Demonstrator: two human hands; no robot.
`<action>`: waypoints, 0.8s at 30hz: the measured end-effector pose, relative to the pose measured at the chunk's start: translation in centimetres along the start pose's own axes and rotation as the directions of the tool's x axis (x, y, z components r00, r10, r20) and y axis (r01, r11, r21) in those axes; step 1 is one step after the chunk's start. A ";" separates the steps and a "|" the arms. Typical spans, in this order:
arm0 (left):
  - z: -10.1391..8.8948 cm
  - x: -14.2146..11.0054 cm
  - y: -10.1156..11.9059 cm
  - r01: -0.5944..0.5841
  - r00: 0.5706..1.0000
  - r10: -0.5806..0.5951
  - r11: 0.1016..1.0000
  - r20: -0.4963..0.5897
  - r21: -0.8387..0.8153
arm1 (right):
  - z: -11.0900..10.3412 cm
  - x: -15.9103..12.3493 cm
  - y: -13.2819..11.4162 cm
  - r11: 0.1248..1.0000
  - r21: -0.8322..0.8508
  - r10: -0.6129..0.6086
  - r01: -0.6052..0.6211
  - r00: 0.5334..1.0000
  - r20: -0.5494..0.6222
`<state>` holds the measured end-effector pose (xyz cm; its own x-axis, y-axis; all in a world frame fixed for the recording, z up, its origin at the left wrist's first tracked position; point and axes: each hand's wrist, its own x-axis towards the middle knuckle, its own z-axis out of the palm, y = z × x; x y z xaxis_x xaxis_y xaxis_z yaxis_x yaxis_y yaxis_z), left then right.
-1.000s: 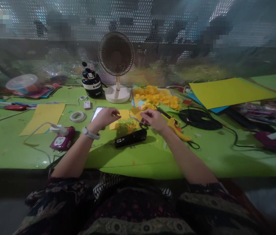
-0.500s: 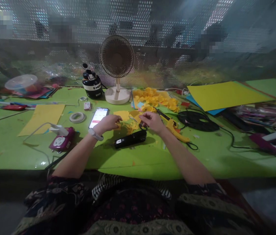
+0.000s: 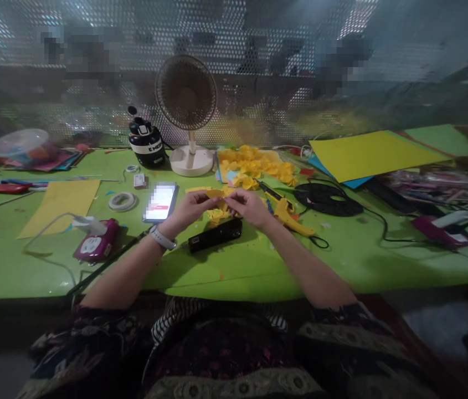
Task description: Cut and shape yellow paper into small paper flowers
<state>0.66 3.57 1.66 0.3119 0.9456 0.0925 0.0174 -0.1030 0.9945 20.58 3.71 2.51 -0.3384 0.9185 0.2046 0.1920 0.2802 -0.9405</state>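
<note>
My left hand (image 3: 190, 211) is closed in a pinch on a small piece of yellow-orange paper (image 3: 216, 194). Fingertips of my right hand (image 3: 252, 209) are pressed together at the right end of that piece, so both hands meet on it. Yellow paper scraps (image 3: 217, 216) lie on the table just under the fingers. Closer to me rests a long black object (image 3: 215, 235) with a small white label. Beside my right hand are a yellow-and-black cutter knife (image 3: 270, 192) and a yellow glue gun (image 3: 296, 223).
Behind the hands sits a pile of yellow paper flowers (image 3: 258, 163). A white fan (image 3: 192, 162), a dark bottle (image 3: 147, 151), a phone (image 3: 160, 202) and a tape roll (image 3: 122, 201) stand or lie leftward. Purple power sockets (image 3: 96, 244) and a black cable reel (image 3: 327, 198) flank the work area.
My left hand has moved right and now pinches the yellow-orange paper together with my right hand. The paper has risen off the scraps. The whole view has shifted slightly.
</note>
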 end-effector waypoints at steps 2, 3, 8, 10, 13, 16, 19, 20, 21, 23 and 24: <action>0.1 0.0 -0.1 0.009 1.000 -0.009 1.000 -0.009 0.008 | 0.1 0.0 0.0 1.000 0.008 0.002 -0.002 1.000 0.012; 0.1 0.0 -0.1 0.013 1.000 -0.013 1.000 -0.008 0.012 | 0.1 0.0 0.0 1.000 0.011 0.002 -0.002 1.000 0.017; -0.5 0.1 0.5 0.034 0.990 -0.032 0.999 -0.134 0.016 | -0.9 0.0 -0.5 1.000 0.010 -0.003 0.003 0.999 -0.035; -1.3 0.2 1.0 -0.016 0.971 0.017 1.000 -0.240 0.007 | -1.6 0.3 -0.4 1.000 -0.012 -0.024 0.023 0.995 -0.096; -2.8 0.3 1.8 -0.058 0.932 0.070 0.997 -0.355 0.043 | -2.3 0.6 -0.1 0.998 -0.049 -0.046 0.038 0.986 -0.162; -3.6 0.5 2.1 -0.002 0.948 0.042 0.992 -0.317 0.128 | -2.1 0.6 0.2 0.990 -0.134 -0.052 0.032 0.988 -0.147; -3.4 0.7 1.5 0.141 0.975 -0.081 0.947 -0.209 0.288 | -1.2 0.3 0.1 0.977 -0.207 -0.075 0.057 0.994 -0.082; -3.2 0.8 1.1 0.198 0.976 -0.150 0.912 -0.156 0.359 | -0.9 0.2 0.1 0.974 -0.219 -0.081 0.067 0.995 -0.060; -3.0 0.8 0.7 0.242 0.970 -0.220 0.873 -0.102 0.424 | -0.7 0.1 0.0 0.971 -0.226 -0.083 0.072 0.996 -0.041; -2.5 1.0 -0.1 0.284 0.954 -0.292 0.821 -0.063 0.496 | -0.5 0.0 0.0 0.968 -0.241 -0.081 0.074 0.997 -0.019; -2.4 1.0 -0.4 0.284 0.951 -0.304 0.811 -0.046 0.511 | -0.5 0.0 0.0 0.966 -0.248 -0.075 0.069 0.997 -0.015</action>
<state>-1.30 5.33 1.44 0.2476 0.9453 -0.2124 0.5882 0.0275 0.8082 21.08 3.90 2.63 -0.3384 0.8987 0.2789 0.3909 0.4038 -0.8271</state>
